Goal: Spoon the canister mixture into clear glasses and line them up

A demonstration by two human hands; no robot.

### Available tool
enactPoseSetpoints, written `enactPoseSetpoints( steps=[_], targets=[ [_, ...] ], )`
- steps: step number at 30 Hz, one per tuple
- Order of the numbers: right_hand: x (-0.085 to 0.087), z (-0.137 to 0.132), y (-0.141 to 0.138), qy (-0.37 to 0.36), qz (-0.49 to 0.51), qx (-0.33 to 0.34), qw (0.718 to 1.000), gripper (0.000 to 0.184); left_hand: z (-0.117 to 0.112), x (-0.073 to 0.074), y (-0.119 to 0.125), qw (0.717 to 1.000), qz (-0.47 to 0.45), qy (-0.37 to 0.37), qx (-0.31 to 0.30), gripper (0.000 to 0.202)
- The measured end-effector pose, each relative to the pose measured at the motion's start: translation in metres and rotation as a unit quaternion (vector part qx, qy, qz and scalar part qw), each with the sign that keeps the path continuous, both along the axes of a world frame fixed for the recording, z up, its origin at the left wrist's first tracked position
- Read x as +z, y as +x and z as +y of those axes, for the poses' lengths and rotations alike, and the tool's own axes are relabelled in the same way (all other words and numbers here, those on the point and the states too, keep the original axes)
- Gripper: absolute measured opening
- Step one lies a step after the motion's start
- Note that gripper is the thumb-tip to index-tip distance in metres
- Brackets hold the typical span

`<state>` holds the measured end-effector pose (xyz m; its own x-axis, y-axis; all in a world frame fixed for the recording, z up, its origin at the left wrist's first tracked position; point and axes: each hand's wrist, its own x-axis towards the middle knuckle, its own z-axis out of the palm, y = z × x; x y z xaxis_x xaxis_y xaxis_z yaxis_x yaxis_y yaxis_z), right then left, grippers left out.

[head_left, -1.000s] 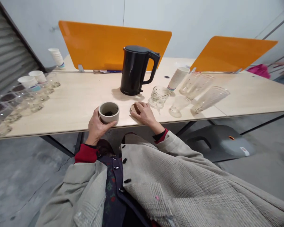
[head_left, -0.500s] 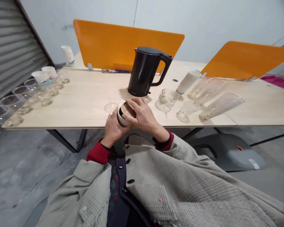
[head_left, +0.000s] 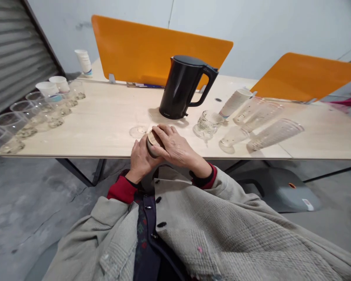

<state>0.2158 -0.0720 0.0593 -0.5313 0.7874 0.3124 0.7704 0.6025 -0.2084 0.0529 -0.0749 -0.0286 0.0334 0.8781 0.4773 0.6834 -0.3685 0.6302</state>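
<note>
"Head view: what have your hands got hold of?"

"My left hand (head_left: 140,157) is wrapped round the side of a small round canister (head_left: 150,150), grasping it. My right hand (head_left: 176,146) grasps the wooden lid (head_left: 155,138) from above, fingers over the top and thumb across the near side."

"So where is the canister exactly?"

"Between my two palms, at the near edge of the table (head_left: 111,117). The lid is at its mouth, though my right hand covers too much for me to say whether it sits flush. I can't tell if the base touches the wood either."

"What's around your grip?"

"Just beyond it, a clear cup (head_left: 138,131). Farther off and a little to the right, the black kettle (head_left: 179,89), upright, its handle pointing right. To the right of my grip, a ribbed glass (head_left: 207,123), then a leaning stack of paper cups (head_left: 236,103) behind it and a tilted stack of clear cups (head_left: 276,134) farther along."

"And to your left?"

"Well apart from my grip, rows of clear plastic cups (head_left: 12,121). Beyond everything, an orange panel (head_left: 158,50) stands upright."
</note>
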Motion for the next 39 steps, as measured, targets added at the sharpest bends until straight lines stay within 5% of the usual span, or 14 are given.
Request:
enactPoseSetpoints(
  steps=[9, 15, 19, 23, 31, 39],
  targets=[
    [-0.016, 0.011, 0.003, -0.003, 0.057, 0.029, 0.998, 0.08, 0.003, -0.004, -0.006, 0.999, -0.029, 0.001, -0.044, 0.102],
    [-0.019, 0.027, 0.026, 0.021, 0.141, 0.015, 0.99, 0.071, 0.003, 0.002, -0.041, 0.993, -0.051, 0.029, -0.106, 0.093],
    [-0.007, 0.062, 0.049, 0.093, 0.165, -0.059, 0.98, 0.073, 0.016, 0.002, -0.076, 0.999, -0.012, 0.053, 0.005, 0.058],
    [0.007, 0.124, 0.054, 0.132, 0.156, -0.09, 0.975, 0.078, 0.033, -0.006, -0.091, 0.992, 0.063, 0.035, 0.107, 0.045],
    [-0.003, 0.233, -0.002, 0.101, 0.157, -0.07, 0.98, 0.074, 0.03, -0.007, -0.076, 0.978, 0.144, 0.009, 0.148, 0.041],
    [-0.022, 0.251, -0.051, 0.026, 0.101, -0.032, 0.994, 0.061, 0.025, -0.006, -0.075, 0.981, 0.134, 0.012, 0.139, 0.037]
  ],
)
